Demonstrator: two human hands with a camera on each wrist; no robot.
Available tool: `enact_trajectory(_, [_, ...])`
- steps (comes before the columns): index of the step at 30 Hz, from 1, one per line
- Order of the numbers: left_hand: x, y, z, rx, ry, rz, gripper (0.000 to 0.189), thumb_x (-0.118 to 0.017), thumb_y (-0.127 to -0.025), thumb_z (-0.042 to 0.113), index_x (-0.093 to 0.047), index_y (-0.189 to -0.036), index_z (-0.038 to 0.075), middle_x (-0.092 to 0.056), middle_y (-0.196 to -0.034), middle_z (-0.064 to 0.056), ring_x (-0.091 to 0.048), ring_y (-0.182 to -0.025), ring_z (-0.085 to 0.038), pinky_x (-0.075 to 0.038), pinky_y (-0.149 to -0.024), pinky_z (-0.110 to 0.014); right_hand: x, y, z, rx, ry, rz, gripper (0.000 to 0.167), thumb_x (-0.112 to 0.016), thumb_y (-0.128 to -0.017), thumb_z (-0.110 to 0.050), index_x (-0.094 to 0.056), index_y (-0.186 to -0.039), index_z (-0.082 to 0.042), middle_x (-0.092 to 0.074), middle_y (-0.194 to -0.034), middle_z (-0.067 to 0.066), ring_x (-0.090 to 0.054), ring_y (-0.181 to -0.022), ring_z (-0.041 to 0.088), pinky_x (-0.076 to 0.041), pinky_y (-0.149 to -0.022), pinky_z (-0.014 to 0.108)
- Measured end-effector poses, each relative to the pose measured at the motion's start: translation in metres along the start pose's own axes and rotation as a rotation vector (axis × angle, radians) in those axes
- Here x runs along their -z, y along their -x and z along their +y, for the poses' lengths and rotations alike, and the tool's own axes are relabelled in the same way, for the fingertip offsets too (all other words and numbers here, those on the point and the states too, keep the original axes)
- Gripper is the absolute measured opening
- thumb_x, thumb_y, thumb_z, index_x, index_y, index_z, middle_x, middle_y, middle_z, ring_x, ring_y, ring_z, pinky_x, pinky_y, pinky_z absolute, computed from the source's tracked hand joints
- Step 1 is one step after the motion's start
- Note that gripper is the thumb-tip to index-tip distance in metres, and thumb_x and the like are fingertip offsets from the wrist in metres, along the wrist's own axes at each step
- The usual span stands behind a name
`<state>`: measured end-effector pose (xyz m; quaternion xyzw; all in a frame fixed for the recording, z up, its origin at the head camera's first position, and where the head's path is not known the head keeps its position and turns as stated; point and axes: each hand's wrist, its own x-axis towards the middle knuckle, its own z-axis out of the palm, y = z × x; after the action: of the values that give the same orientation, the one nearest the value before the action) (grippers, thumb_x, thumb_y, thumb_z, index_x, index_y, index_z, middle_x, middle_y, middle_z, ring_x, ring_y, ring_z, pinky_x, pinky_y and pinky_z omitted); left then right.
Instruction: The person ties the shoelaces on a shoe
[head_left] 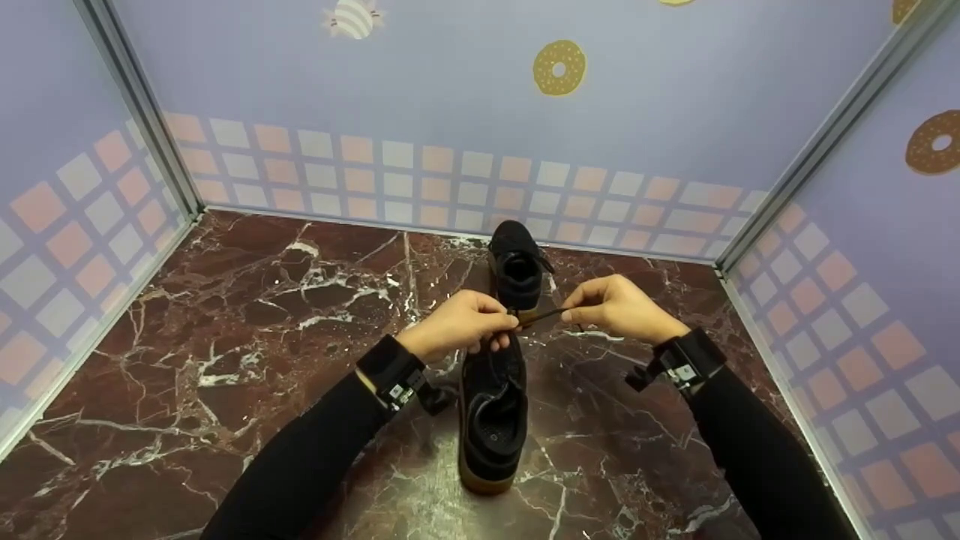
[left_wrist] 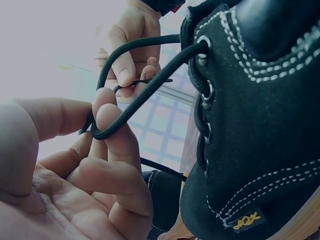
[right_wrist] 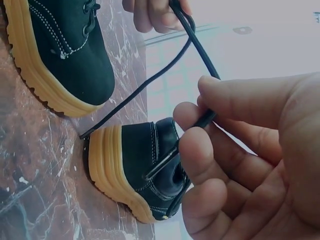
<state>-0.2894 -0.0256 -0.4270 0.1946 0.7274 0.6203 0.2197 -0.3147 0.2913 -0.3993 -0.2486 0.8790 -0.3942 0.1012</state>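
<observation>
Near shoe: here it is, the near shoe (head_left: 491,420) upright at the lower middle of the head view, heel toward the bottom edge, a black lace (left_wrist: 150,89) running through its eyelets (left_wrist: 209,91).
Left hand: the left hand (head_left: 469,322), at centre, pinches the lace, and look, a loop bends round its fingers.
Right hand: just to the right of centre, the right hand (head_left: 615,307) pinches a lace end between thumb and fingers, the stretch between both hands drawn out straight.
Lacing so far: threading looks done, and a loop is shaped; no finished bow shows on this shoe, so securing that loop and drawing it snug seem to be what is left. Call it midway, by my judgement.
Far shoe: the far shoe (head_left: 517,259) sits upright above the hands, close to the back wall (head_left: 450,90); its lacing is too small to tell tied from untied.
Count: two shoes, two hands, one loop at the left fingers, two loose lace tips in the right wrist view, at least three eyelets in the left wrist view.
Floor: both shoes stand on one dark red, white-veined floor (head_left: 262,315).
</observation>
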Motion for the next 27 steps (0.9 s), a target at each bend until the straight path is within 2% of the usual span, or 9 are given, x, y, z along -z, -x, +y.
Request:
enact_trajectory(4, [0.0012,0.0009,-0.0015,-0.011,0.012,-0.015,0.014,-0.076,-0.107,0.017,-0.084,-0.105,0.006,-0.076,-0.080,-0.003,-0.067,-0.068,-0.010,-0.044,-0.054,-0.023,-0.0009,0.0008,0.0036,-0.004,-0.006,0.007,0.022,-0.085,-0.101,-0.030,-0.086,-0.108,-0.010,-0.076,-0.083,0.008,-0.050,-0.059,0.008,-0.038,-0.053,0.023])
enact_trajectory(9, [0.0010,-0.0006,-0.0037,-0.022,0.058,-0.010,0.013,-0.076,-0.106,0.015,-0.082,-0.103,0.004,-0.077,-0.081,-0.006,-0.068,-0.067,-0.011,-0.049,-0.053,-0.022,-0.0021,0.0017,0.0051,-0.006,-0.006,0.010,0.026,-0.085,-0.101,-0.031,-0.086,-0.110,-0.006,-0.076,-0.089,0.022,-0.054,-0.063,0.010,-0.039,-0.055,0.024])
enact_trajectory(14, [-0.0003,-0.0023,-0.0037,-0.043,0.066,0.025,0.015,-0.076,-0.107,0.014,-0.080,-0.100,0.002,-0.076,-0.082,-0.008,-0.070,-0.064,-0.012,-0.052,-0.051,-0.022,-0.0015,0.0031,0.0029,-0.021,-0.025,-0.003,0.024,-0.084,-0.102,-0.033,-0.086,-0.110,-0.010,-0.077,-0.088,0.018,-0.055,-0.063,0.011,-0.039,-0.054,0.023])
enact_trajectory(21, [-0.0003,-0.0021,-0.0046,-0.049,0.068,0.075,0.013,-0.076,-0.107,0.013,-0.079,-0.105,0.000,-0.076,-0.080,-0.009,-0.072,-0.065,-0.013,-0.056,-0.052,-0.024,-0.0022,0.0046,-0.0009,-0.012,-0.053,-0.034,0.018,-0.084,-0.102,-0.033,-0.085,-0.106,-0.016,-0.077,-0.086,0.016,-0.060,-0.065,0.012,-0.041,-0.057,0.023])
enact_trajectory(27, [-0.0002,-0.0019,-0.0062,-0.049,0.097,0.090,0.016,-0.077,-0.106,0.011,-0.077,-0.110,-0.005,-0.077,-0.090,-0.014,-0.075,-0.070,-0.015,-0.060,-0.056,-0.025,-0.0043,0.0059,-0.0043,0.005,-0.094,-0.069,0.022,-0.082,-0.104,-0.031,-0.084,-0.109,-0.009,-0.077,-0.084,0.018,-0.065,-0.066,0.015,-0.047,-0.061,0.026])
